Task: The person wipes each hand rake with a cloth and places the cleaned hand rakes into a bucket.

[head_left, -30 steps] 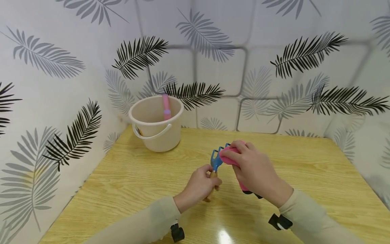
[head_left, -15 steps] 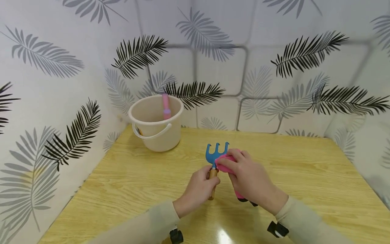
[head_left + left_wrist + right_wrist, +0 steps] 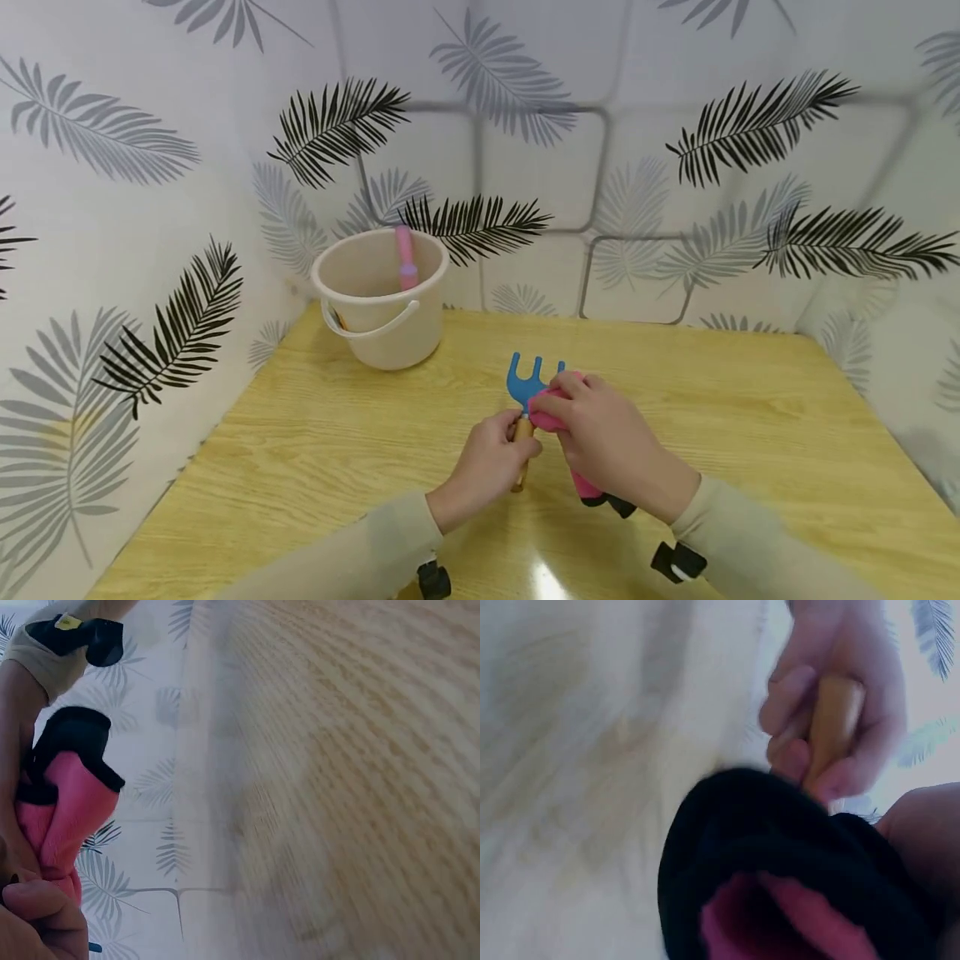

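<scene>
A small garden hand rake (image 3: 523, 387) with blue tines and a wooden handle points away from me, above the table. My left hand (image 3: 486, 463) grips its handle near the neck; the wooden end (image 3: 837, 712) shows in the right wrist view. With my right hand (image 3: 618, 443) I hold a pink cloth item with black edging (image 3: 79, 804), pressed at the right side of the blue head and partly covering it. Its black edge (image 3: 731, 799) rings an opening with pink inside, like a glove's cuff.
A cream bucket (image 3: 402, 340) with its handle hanging at the front stands at the table's back left. A pink stick-like handle (image 3: 406, 257) leans inside it. The wood-grain table (image 3: 712, 392) meets leaf-patterned walls at the back and sides.
The rake has turned so that its tines now face me broadly. My right hand has slid the pink cloth item from the tines down toward the neck. The left hand keeps its grip.
</scene>
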`<action>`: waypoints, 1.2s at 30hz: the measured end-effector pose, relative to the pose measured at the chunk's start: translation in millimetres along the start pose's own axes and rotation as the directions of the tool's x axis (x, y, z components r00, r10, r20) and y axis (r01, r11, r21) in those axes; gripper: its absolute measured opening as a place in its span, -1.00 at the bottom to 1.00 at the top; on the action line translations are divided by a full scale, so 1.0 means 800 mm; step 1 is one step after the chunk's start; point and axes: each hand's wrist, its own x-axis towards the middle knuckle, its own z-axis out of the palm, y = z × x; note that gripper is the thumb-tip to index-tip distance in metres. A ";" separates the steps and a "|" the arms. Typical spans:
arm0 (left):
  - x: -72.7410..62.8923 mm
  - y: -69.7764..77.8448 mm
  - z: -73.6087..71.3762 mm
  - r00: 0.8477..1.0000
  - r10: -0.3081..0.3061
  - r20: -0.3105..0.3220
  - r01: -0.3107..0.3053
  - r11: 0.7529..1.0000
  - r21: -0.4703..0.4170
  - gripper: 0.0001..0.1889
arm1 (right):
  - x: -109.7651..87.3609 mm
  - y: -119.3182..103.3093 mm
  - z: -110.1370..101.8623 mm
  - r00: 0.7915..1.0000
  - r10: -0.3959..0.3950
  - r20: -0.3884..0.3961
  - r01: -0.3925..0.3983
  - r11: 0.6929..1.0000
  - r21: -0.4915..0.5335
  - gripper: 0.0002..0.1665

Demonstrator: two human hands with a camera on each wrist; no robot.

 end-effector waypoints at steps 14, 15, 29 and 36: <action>-0.010 0.005 0.008 0.999 -0.038 0.032 0.039 0.999 -0.030 -0.65 | 0.021 0.012 -0.007 0.980 0.090 0.175 -0.055 0.979 -0.195 -0.75; -0.010 0.005 0.008 0.998 -0.041 0.036 0.042 0.999 -0.030 -0.65 | 0.020 0.009 -0.007 0.980 0.082 0.179 -0.047 0.980 -0.195 -0.76; -0.015 0.002 0.019 0.996 -0.034 0.084 0.039 0.997 -0.063 -0.75 | 0.036 0.010 -0.003 0.983 0.104 0.149 -0.078 0.982 -0.172 -0.71; -0.010 0.000 0.010 0.995 -0.055 0.078 0.057 0.998 -0.021 -0.89 | 0.031 -0.006 -0.007 0.985 -0.005 0.173 0.028 0.991 -0.132 -0.70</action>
